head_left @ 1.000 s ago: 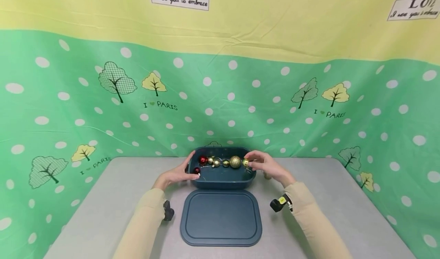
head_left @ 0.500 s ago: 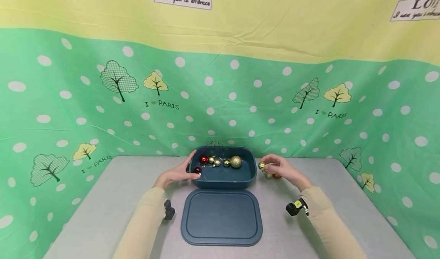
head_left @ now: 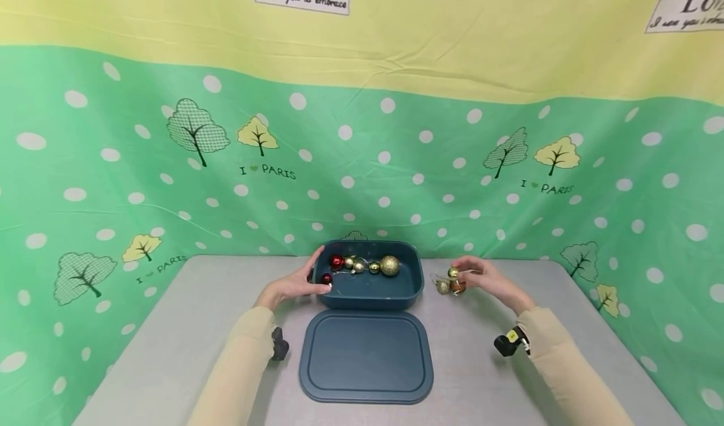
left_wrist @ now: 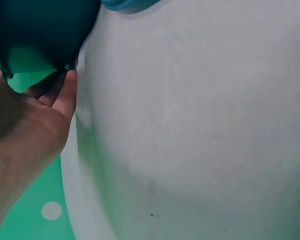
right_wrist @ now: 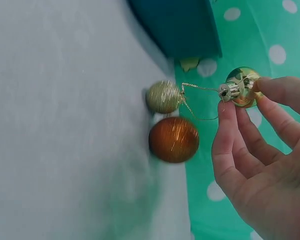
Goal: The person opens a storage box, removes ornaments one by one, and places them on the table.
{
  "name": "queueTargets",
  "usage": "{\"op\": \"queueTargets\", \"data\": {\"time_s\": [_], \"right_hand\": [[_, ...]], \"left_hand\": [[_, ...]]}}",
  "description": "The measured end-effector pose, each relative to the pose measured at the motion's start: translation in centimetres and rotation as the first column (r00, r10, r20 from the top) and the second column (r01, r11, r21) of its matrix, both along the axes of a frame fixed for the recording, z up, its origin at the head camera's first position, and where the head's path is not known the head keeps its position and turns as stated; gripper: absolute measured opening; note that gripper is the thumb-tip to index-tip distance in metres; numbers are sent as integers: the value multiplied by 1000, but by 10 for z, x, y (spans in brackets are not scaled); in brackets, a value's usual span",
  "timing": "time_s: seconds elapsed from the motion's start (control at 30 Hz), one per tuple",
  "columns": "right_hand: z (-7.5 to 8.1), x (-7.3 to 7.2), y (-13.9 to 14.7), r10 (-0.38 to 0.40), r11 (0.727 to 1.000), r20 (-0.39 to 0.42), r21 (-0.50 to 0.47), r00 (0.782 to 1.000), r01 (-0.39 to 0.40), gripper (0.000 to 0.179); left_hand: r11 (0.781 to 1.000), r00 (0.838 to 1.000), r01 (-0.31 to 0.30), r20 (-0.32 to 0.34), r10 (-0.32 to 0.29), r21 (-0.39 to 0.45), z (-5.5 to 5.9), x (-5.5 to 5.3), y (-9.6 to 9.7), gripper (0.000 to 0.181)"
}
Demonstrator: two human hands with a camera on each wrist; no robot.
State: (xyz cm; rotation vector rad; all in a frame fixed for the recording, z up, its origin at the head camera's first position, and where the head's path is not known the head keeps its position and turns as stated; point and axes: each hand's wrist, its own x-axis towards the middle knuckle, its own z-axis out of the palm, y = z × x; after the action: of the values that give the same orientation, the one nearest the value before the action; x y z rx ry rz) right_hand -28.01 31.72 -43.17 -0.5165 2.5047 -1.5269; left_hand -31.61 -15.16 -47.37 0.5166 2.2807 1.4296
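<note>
A polka-dotted green curtain (head_left: 362,162) with a yellow upper band, printed trees and lettering stands behind and at both sides of a pale grey tabletop (head_left: 469,369). A dark blue box (head_left: 367,303) sits open near the back edge, its matching lid (head_left: 366,357) lying flat on the near side, just in front of it. The left grip (head_left: 291,286), a bare hand, is grasping the box at its left end, thumb at the front corner and fingers toward the back. Contents noted: a red ball (head_left: 336,262) in the back left area, a smaller dark red ball (head_left: 326,279) by the thumb, three small gold balls (head_left: 359,266) in a row, and a larger glittery ball (head_left: 389,265) at the right end of that row. The right grip (head_left: 483,277) is well clear of the box, to its right, and pinches a shiny gold ball (right_wrist: 242,87) with its metal cap between thumb and fingertips. Next to it, on the tabletop, a pale gold ball (right_wrist: 162,97) and an orange ball (right_wrist: 174,140) lie close together. A thin gold cord (right_wrist: 202,89) spans from the pale gold ball to the held ball's cap; which one it belongs to cannot be determined.
</note>
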Motion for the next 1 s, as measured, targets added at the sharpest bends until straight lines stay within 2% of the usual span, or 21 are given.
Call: {"op": "queueTargets", "data": {"time_s": [0.33, 0.57, 0.8, 1.0], "right_hand": [[-3, 1, 21, -57, 998, 38, 15, 998, 56, 40], [-8, -2, 30, -70, 997, 43, 27, 997, 69, 40], [-20, -9, 35, -83, 996, 57, 19, 995, 82, 39], [-29, -12, 36, -126, 989, 69, 87, 990, 120, 37]], "left_hand": [[1000, 1000, 7, -5, -7, 4, -1, -1, -1, 111], [1000, 1000, 4, -3, -4, 2, 0, 0, -1, 112], [1000, 1000, 0, 6, 0, -4, 0, 1, -2, 112], [1000, 1000, -8, 2, 8, -13, 1, 0, -1, 110]]}}
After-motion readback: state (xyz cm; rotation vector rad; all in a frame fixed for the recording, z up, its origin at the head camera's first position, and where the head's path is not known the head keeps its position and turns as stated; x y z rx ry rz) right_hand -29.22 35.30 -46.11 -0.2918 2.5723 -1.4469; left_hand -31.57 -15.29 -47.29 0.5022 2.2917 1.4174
